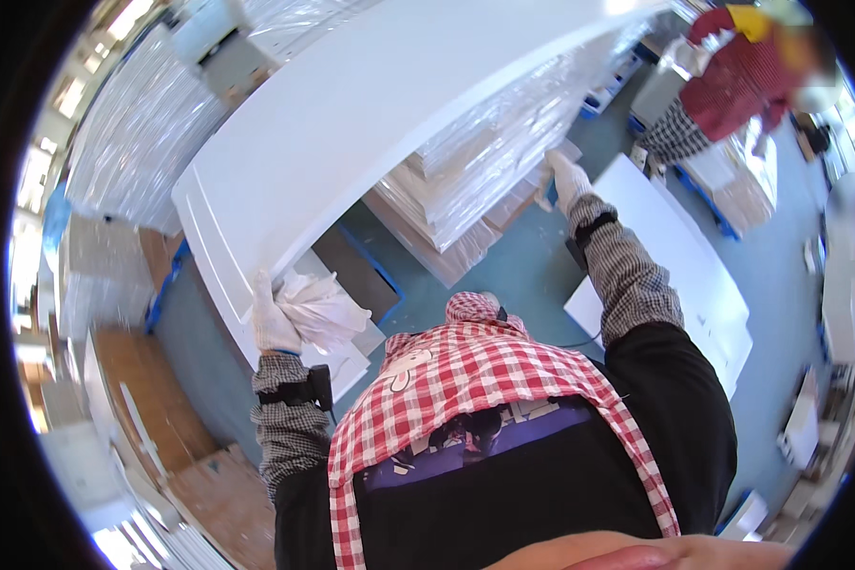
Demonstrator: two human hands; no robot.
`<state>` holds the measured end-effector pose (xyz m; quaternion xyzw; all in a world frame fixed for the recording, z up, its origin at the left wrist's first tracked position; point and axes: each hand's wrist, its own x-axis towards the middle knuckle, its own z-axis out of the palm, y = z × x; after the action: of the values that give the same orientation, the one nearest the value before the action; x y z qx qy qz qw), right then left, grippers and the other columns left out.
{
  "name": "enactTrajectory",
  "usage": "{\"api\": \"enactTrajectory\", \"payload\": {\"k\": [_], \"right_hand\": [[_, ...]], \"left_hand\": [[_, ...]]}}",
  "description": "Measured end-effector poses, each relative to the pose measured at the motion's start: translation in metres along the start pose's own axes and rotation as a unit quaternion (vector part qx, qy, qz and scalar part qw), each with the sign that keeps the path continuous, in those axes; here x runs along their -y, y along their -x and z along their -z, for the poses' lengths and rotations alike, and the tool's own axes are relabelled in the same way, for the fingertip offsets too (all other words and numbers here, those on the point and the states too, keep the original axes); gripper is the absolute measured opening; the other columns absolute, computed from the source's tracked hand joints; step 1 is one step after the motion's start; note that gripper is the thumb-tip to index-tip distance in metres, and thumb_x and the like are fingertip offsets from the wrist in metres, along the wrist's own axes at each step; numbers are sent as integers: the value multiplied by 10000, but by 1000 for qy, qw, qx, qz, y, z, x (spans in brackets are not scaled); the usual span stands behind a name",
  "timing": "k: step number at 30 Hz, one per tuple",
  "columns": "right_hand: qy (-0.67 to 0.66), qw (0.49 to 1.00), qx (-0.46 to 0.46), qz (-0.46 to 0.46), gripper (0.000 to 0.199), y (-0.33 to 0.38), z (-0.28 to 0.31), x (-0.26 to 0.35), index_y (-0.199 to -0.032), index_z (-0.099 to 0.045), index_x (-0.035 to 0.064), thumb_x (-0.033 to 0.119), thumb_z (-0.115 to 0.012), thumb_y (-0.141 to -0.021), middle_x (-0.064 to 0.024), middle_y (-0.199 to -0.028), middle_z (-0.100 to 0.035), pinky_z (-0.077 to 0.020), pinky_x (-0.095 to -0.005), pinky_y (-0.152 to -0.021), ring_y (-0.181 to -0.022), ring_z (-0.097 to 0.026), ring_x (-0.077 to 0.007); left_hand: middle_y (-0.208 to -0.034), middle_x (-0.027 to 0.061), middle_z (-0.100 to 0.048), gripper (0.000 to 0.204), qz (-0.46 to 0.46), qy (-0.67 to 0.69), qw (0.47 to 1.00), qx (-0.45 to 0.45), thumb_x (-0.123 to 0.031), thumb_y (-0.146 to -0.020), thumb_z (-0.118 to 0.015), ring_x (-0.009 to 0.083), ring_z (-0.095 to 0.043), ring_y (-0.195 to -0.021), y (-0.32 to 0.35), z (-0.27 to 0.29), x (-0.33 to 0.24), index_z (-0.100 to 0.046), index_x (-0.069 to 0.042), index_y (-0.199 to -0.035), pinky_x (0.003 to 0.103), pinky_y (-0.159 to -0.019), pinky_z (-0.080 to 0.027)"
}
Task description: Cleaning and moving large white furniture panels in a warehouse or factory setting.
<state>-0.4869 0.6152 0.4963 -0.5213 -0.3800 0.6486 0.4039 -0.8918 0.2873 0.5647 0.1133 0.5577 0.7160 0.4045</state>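
Note:
A large white panel (370, 104) is held up in front of me, tilted and stretching from lower left to upper right. My left hand (274, 318), in a white glove, grips its near lower edge together with a white cloth (321, 306). My right hand (567, 178), also gloved, reaches out to the panel's far underside edge, close to a stack of plastic-wrapped boards (484, 161). I wear a red-and-white checked apron over dark clothes.
Another white panel (679, 256) lies flat at the right. Wrapped board stacks stand on blue pallets ahead and at the left. A person in a red checked top (731, 66) works at the upper right. Cardboard (161, 408) lies on the floor at the lower left.

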Motion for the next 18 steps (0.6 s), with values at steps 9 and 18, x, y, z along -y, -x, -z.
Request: {"api": "enactTrajectory", "payload": {"k": [9,18], "right_hand": [[820,542,169,-73,308,208,136,-249,-936,-774,116,281,-832,-682,-140,-997,-731,-563,-372,-863,-962,-700,-309],[778,601,64,-172,257,408,181,-343,-860,-766,119,341,-794,-733,-119,-923,-725,-548,-377,-862,-943,-691,-285]], "left_hand": [[-995,103,-608,396,18,-163,984,70,-379,-963,-580,223,-597,-967,-13,51,35,-616,5,-1051,365,-867,-492],[-1122,200,-683,445,114,-670,693,239,-424,-943,-503,310,-659,-997,-2,120,144,-675,-25,-1039,422,-857,-494]]}}
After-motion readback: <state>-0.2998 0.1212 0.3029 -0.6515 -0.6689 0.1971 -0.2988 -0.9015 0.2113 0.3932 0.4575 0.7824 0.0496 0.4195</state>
